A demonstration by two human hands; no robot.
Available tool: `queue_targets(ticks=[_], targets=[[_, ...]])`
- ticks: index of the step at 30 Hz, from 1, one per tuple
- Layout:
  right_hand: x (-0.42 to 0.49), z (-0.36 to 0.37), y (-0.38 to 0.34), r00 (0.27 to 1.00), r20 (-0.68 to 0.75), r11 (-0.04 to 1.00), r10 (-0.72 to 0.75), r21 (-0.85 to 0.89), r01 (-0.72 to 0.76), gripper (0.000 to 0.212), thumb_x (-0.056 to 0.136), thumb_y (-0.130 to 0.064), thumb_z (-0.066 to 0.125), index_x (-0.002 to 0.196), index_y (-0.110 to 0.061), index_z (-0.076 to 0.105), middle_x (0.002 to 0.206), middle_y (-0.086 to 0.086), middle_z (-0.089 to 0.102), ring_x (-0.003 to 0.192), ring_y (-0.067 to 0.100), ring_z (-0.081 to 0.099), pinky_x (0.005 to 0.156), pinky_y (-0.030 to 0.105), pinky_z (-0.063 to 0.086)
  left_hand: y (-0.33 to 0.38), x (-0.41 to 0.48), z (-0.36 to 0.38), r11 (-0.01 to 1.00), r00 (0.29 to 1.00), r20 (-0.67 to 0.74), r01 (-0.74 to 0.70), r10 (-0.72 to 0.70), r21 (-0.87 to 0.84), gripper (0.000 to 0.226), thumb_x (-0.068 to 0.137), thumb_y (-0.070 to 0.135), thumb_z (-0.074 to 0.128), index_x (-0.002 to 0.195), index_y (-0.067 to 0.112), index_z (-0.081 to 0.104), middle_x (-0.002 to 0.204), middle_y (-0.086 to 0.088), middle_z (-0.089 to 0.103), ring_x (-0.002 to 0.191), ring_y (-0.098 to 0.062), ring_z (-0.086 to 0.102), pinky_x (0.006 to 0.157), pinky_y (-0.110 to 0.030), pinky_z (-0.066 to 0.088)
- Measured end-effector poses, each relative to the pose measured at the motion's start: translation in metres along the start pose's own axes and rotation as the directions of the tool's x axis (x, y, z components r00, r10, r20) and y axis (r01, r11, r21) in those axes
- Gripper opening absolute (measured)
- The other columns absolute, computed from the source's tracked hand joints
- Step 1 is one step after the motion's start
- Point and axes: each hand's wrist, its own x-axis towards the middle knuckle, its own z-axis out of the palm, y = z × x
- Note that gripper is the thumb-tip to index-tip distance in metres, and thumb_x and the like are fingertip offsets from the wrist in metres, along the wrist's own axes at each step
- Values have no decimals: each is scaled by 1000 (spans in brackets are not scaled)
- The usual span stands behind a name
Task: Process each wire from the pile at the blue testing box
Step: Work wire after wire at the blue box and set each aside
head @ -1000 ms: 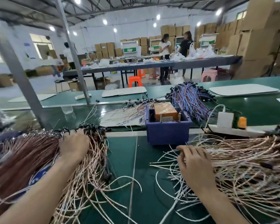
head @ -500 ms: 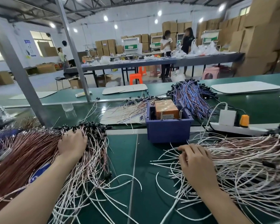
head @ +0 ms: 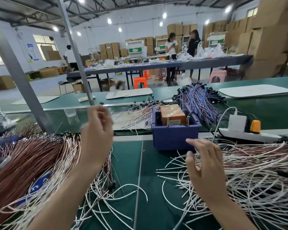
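The blue testing box (head: pixel 175 138) stands at the table's middle with an orange block (head: pixel 172 113) inside it. A pile of copper and white wires (head: pixel 32 163) lies on the left, and a pile of white wires (head: pixel 256 171) on the right. My left hand (head: pixel 96 130) is raised above the left pile's right edge. It is motion-blurred, its fingers loosely curled, and I see no wire in it. My right hand (head: pixel 204 163) hovers with spread fingers over the left edge of the right pile, just in front of the box.
Blue and purple wires (head: pixel 199 103) lie behind the box, and loose thin wires (head: pixel 133 115) lie to its left. A white power strip (head: pixel 249 136) with an adapter and an orange plug sits right of the box. A slanted metal post (head: pixel 23 83) rises at the left.
My left hand has lifted off the left pile and moved up and to the right. My right hand has opened its fingers and shifted toward the box.
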Motion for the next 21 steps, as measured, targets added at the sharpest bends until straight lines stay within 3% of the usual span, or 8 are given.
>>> queue_targets(ticks=[1,3,5,6,10,13,16,21], targets=[[7,-2,-12,992,47,963,119,238,-127,37,99,-43,45,134,-35,52,132,-11,59,129,10,51,107,30,38,16,-12,9,997,997,54,-61,63,-36,10,103,38,43,105,29,45,75,8,63,57,-6,61,47,-27,50],[26,-6,-35,925,198,624,324,690,-367,49,93,-64,49,139,-45,46,134,-17,60,128,2,54,101,26,43,40,-44,35,981,955,224,-190,193,-33,7,101,42,43,102,36,47,65,16,58,51,-1,56,46,-17,40],[43,-13,-45,858,321,183,401,890,-418,43,92,-62,56,127,-35,60,102,-6,71,97,11,69,87,26,54,50,-74,63,937,865,386,-350,319,11,4,102,39,50,103,35,51,68,17,58,60,-4,55,51,-18,38],[49,-17,-46,840,338,87,425,908,-409,30,97,-52,55,113,-30,68,80,-4,63,71,13,63,72,26,56,49,-85,74,921,826,447,-390,343,15,6,103,39,51,106,34,52,74,15,62,67,-6,57,54,-22,42],[49,-24,-22,790,261,328,554,805,-495,30,105,-35,48,86,-26,68,56,-6,32,43,11,24,39,21,27,29,-85,82,901,759,562,-431,328,56,33,103,54,32,111,35,58,97,14,72,83,-7,68,66,-29,53],[35,-20,-2,820,291,584,492,589,-559,26,101,-47,46,94,-39,70,60,-2,51,43,6,32,37,18,28,14,-66,74,817,711,598,-556,369,156,39,104,52,33,112,33,66,99,11,71,86,-12,70,70,-36,57],[17,-2,2,868,373,822,329,339,-457,26,95,-59,45,111,-48,63,82,-30,67,41,1,43,42,12,34,10,-48,74,682,669,561,-693,487,234,23,100,44,54,100,30,71,88,10,70,80,-15,70,72,-32,55],[4,14,-3,885,407,909,225,239,-341,24,89,-60,47,108,-53,59,77,-26,68,56,2,59,52,11,39,26,-25,76,556,627,476,-775,616,302,14,92,40,70,97,28,72,93,9,70,89,-17,65,93,-35,39]])
